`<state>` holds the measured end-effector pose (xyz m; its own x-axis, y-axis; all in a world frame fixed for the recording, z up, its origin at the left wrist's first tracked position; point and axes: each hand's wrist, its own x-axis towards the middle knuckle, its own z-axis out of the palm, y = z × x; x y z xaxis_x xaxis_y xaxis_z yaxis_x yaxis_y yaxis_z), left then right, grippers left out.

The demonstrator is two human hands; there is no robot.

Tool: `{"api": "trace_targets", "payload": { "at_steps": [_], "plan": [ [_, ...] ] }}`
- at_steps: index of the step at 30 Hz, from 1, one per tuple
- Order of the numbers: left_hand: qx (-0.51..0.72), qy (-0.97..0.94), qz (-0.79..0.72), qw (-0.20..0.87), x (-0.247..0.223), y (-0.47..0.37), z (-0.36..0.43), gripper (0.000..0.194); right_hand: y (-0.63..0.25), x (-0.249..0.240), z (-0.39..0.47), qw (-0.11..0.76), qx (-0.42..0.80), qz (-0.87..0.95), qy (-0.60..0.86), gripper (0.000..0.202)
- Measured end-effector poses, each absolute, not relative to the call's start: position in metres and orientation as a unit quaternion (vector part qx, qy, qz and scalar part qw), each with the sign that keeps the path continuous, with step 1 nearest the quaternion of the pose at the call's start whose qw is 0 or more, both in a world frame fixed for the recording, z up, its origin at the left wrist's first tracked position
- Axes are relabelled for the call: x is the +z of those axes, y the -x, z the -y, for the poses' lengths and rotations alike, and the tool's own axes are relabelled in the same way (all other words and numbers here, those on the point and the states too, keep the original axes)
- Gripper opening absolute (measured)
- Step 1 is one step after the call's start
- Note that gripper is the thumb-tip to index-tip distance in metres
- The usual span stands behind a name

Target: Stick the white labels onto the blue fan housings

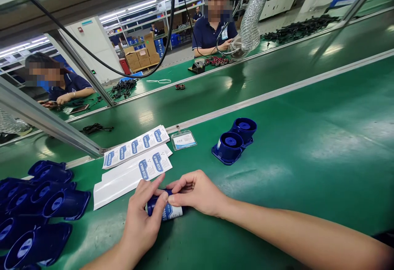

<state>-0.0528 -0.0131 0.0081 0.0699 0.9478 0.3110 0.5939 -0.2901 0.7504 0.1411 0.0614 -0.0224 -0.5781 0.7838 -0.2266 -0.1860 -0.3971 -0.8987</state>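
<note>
One green workbench (292, 143), with metal posts (49, 121) rising along it, fills the foreground. Beyond stand a white panel (89, 46), stacked cardboard boxes (142, 58) and long shelving (154, 23) with bright strip lights (141, 6); a ribbed silver duct (254, 13) hangs at upper right.

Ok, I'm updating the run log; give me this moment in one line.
left hand: holding blue housing | right hand: touching its label | label sheets: beyond left hand

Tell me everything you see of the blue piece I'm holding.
The blue piece looks like shiny, rounded plastic. A white label with blue print lies on its near side. Your left hand grips it, your right hand touches it. They hide much of it; whether it rests on the green table is unclear.
</note>
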Motion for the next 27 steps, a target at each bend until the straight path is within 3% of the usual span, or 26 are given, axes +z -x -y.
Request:
{"api": "trace_targets", "payload": {
  "at_steps": [7, 12, 14, 17, 19, 24, 27],
  "plan": [
    [0.432, -0.632, -0.594, 0.247, -0.001, 0.051, 0.012, 0.041, -0.136, -0.025, -0.069, 0.313, 0.739, 0.486, 0.346, 0.053],
    [0.478, -0.589, -0.557, 0.338, -0.031, 0.063, 0.019, 0.049, -0.137, -0.016, -0.07, 0.35, 0.659, 0.578, 0.331, 0.043],
    [0.479, -0.57, -0.557, 0.368, -0.038, 0.066, 0.019, 0.053, -0.139, -0.015, -0.065, 0.358, 0.562, 0.694, 0.272, 0.052],
    [0.489, -0.55, -0.556, 0.387, -0.042, 0.067, 0.018, 0.062, -0.136, -0.021, -0.054, 0.323, 0.302, 0.876, 0.195, 0.083],
    [0.489, -0.548, -0.553, 0.394, -0.044, 0.066, 0.017, 0.065, -0.132, -0.027, -0.047, 0.297, 0.197, 0.913, 0.198, 0.081],
    [0.486, -0.562, -0.547, 0.386, -0.044, 0.064, 0.019, 0.074, -0.122, -0.03, -0.042, 0.319, 0.245, 0.877, 0.261, 0.056],
    [0.485, -0.57, -0.538, 0.388, -0.04, 0.061, 0.018, 0.077, -0.121, -0.027, -0.045, 0.349, 0.281, 0.852, 0.268, 0.052]
  ]
}}
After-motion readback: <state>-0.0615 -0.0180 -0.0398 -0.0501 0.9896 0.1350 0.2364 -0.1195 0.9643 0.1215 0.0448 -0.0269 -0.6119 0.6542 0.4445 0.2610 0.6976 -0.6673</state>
